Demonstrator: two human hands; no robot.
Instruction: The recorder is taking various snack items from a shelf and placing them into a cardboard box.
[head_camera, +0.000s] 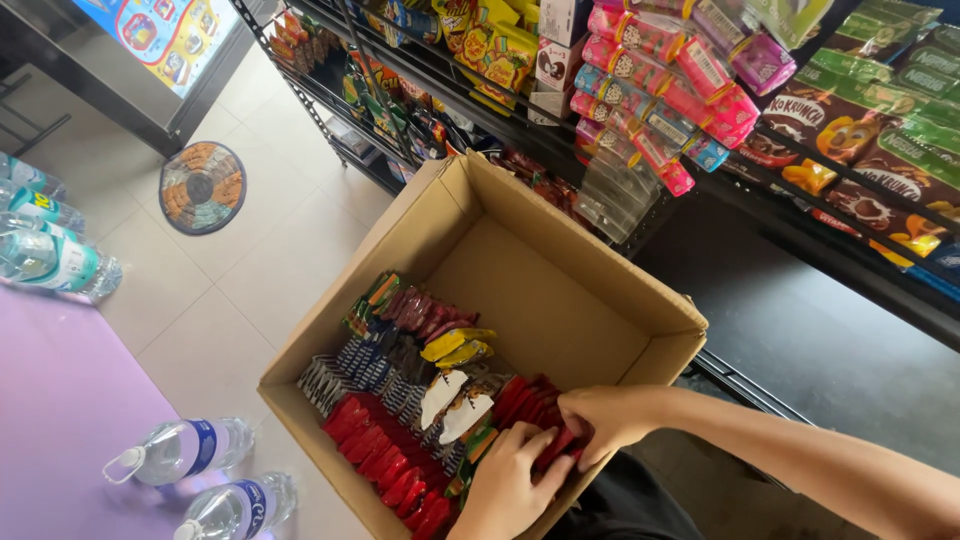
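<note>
A row of red snack packets (545, 420) is pinched in the grip of the right hand (610, 415), whose fingers are curled closed over the packet tops at the 5 o'clock corner of the cardboard box (560, 300). The left hand (510, 480) is laid just beside it at 6 o'clock, fingers bent down onto the same red packets; whether anything is clasped there cannot be told. More red packets (385, 455) are lined along the box's 7 o'clock edge, with dark blue packets (350, 370) above them. Two water bottles (185, 450) are seen lying on the floor at 8 o'clock. Stocked shelves (700, 90) are seen at 1 o'clock.
</note>
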